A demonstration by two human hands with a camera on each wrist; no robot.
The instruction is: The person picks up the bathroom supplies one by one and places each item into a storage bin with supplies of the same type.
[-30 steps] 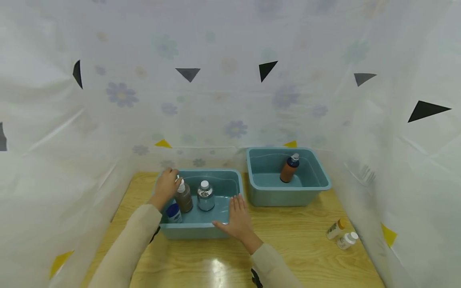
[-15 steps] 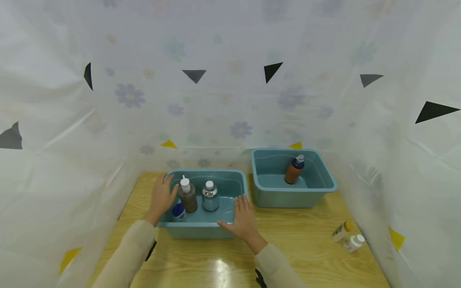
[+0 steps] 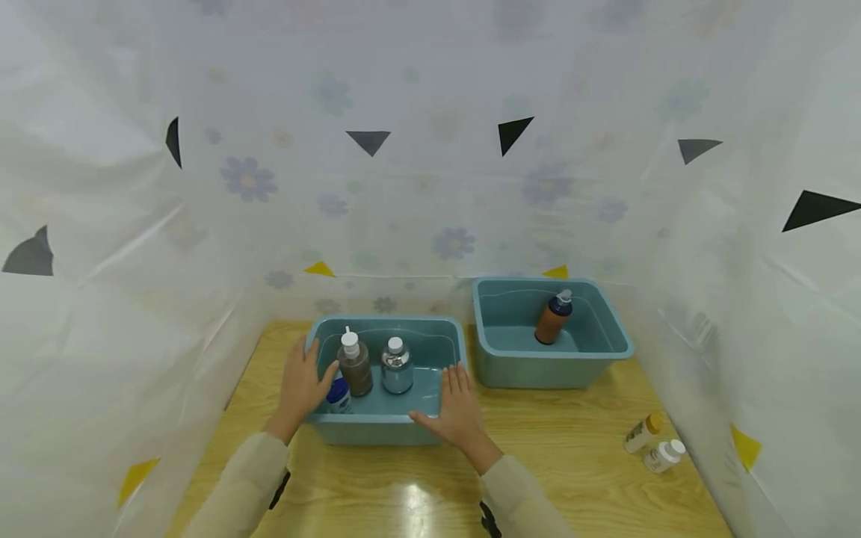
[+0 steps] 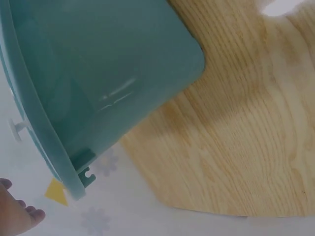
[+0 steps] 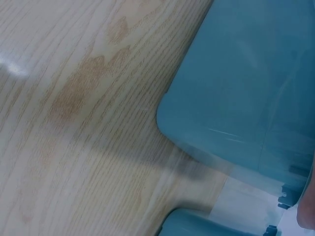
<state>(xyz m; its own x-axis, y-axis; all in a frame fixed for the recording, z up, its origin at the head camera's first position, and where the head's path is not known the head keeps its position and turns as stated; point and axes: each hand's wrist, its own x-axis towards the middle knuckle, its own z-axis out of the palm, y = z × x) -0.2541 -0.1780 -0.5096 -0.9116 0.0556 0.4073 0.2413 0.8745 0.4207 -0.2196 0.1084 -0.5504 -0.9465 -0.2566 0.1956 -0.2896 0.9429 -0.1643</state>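
Observation:
A blue-green plastic bin (image 3: 377, 431) stands on the table's left part. Inside it are a brown pump bottle (image 3: 356, 371) with a white pump head, a clear bottle (image 3: 397, 370) with a white cap, and a small blue-lidded container (image 3: 338, 396), partly covered by my left thumb. My left hand (image 3: 298, 386) is at the bin's left rim, fingers extended and thumb over the inside. At the right rim rests my right hand (image 3: 459, 411), fingers straight, thumb spread along the front rim. Only fingertips of the left hand (image 4: 18, 216) show in the left wrist view.
A second blue-green bin (image 3: 538, 370) at the back right holds an amber pump bottle (image 3: 553, 321). Two small bottles, one yellow-capped (image 3: 642, 433) and one white-capped (image 3: 664, 456), lie near the table's right edge. White patterned sheeting (image 3: 430, 187) encloses the table.
My left hand has moved off the pump bottle's top, down and left to the bin's left rim, its fingers straightening. The right hand stays at the right rim. The head view has shifted slightly.

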